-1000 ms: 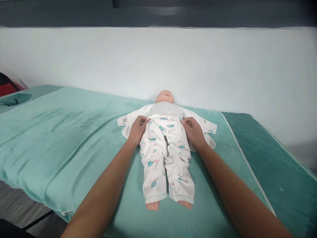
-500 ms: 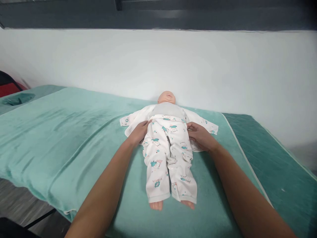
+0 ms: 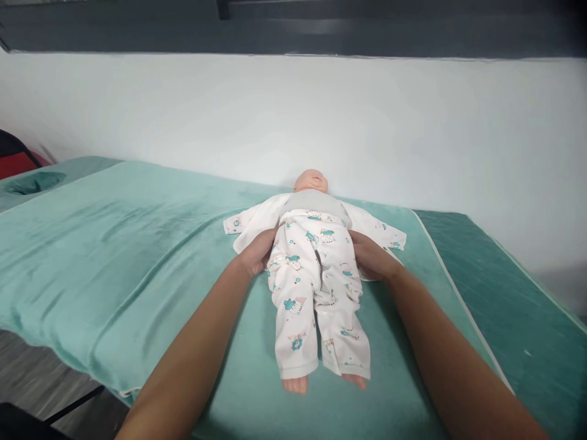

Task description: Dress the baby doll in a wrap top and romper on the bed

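A baby doll [image 3: 310,181] lies on its back, head toward the wall. It wears white printed trousers [image 3: 297,293] pulled up to the waist, with bare feet at the cuffs. Its white printed jacket [image 3: 262,219] lies open, sleeves spread, over a pale grey torso. My left hand [image 3: 260,249] grips the trousers at the hip on the left of the view, fingertips tucked behind the cloth. On the opposite hip, my right hand [image 3: 370,254] is closed against the trousers; its fingers are mostly hidden behind the doll's side.
A green cover [image 3: 137,244] with a few creases spreads over the bed. A darker green section [image 3: 504,275] shows at the right. Behind stands a white wall [image 3: 183,110]. A red and black object [image 3: 17,157] is at the far left.
Both hands' fingers have slid farther behind the doll's hips and are less visible. The doll and its trousers appear slightly shifted to the right in view.
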The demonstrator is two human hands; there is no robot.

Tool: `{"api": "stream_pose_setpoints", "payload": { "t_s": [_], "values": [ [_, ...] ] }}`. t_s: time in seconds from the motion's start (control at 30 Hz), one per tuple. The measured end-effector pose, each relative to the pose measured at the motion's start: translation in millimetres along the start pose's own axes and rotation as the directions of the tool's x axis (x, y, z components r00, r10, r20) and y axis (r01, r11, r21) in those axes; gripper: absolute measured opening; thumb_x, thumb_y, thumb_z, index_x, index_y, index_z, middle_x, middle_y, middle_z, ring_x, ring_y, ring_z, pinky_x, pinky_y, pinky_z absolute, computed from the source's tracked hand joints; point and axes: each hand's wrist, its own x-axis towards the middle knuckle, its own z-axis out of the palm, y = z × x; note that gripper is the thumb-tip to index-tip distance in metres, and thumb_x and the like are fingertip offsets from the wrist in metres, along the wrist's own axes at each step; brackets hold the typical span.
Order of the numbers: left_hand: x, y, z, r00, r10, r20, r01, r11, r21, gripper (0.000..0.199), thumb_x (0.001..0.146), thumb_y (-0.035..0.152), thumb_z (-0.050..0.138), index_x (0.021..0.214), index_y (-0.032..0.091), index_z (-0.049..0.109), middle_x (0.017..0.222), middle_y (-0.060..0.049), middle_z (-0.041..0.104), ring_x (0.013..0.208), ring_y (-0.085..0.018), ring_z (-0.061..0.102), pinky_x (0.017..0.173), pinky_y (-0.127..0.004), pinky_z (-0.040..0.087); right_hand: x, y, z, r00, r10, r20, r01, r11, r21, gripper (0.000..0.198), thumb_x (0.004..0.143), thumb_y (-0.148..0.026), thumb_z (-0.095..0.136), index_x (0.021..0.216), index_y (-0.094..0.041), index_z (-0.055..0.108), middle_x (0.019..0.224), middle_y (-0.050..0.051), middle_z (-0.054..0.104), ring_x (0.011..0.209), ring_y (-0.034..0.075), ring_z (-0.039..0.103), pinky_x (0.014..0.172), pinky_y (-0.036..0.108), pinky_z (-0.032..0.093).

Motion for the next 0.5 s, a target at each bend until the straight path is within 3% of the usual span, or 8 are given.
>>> {"api": "stream_pose_setpoints", "payload": {
  "t_s": [0.1, 0.23, 0.37, 0.5],
  "values": [
    [-1, -1, 3, 1.0, -0.006, -0.015, 0.005, 0.999, -0.044, 0.035, 0.077, 0.037, 0.069, 0.103, 0.015, 0.071, 0.101, -0.011, 0.076, 0.103, -0.029, 0.069, 0.094, -0.04, 0.054, 0, 2, 10, 0.997, -0.024, -0.07, 0.033, 0.991, 0.132, 0.038, 0.062, -0.024, 0.08, 0.099, -0.023, 0.07, 0.095, 0.005, 0.076, 0.093, 0.028, 0.069, 0.077, 0.041, 0.059],
    [-3, -1, 8, 1.0, -0.007, 0.004, 0.008, 0.998, -0.07, 0.039, 0.079, 0.043, 0.066, 0.107, 0.016, 0.07, 0.097, -0.01, 0.076, 0.101, -0.029, 0.07, 0.096, -0.042, 0.053, 1, 2, 20, 0.986, -0.015, -0.165, 0.045, 0.982, 0.182, 0.039, 0.061, -0.023, 0.081, 0.098, -0.023, 0.069, 0.099, 0.004, 0.076, 0.099, 0.028, 0.069, 0.082, 0.042, 0.059],
    [-5, 1, 14, 0.999, -0.005, 0.032, 0.007, 0.997, -0.078, 0.04, 0.08, 0.046, 0.063, 0.107, 0.017, 0.069, 0.092, -0.01, 0.076, 0.1, -0.031, 0.07, 0.095, -0.045, 0.054, 2, 1, 20, 0.993, 0.018, -0.119, 0.01, 0.974, 0.227, 0.047, 0.062, -0.023, 0.08, 0.107, -0.025, 0.065, 0.101, 0.004, 0.075, 0.099, 0.028, 0.069, 0.081, 0.045, 0.06],
    [-7, 0, 18, 0.995, 0.093, -0.041, -0.091, 0.995, 0.049, 0.046, 0.079, 0.055, 0.06, 0.106, 0.02, 0.07, 0.089, -0.009, 0.076, 0.099, -0.033, 0.07, 0.092, -0.047, 0.055, 1, -1, 21, 0.999, 0.014, -0.045, -0.003, 0.975, 0.222, 0.053, 0.062, -0.022, 0.082, 0.111, -0.027, 0.064, 0.107, 0.006, 0.073, 0.102, 0.029, 0.068, 0.082, 0.047, 0.061]
  ]
}}
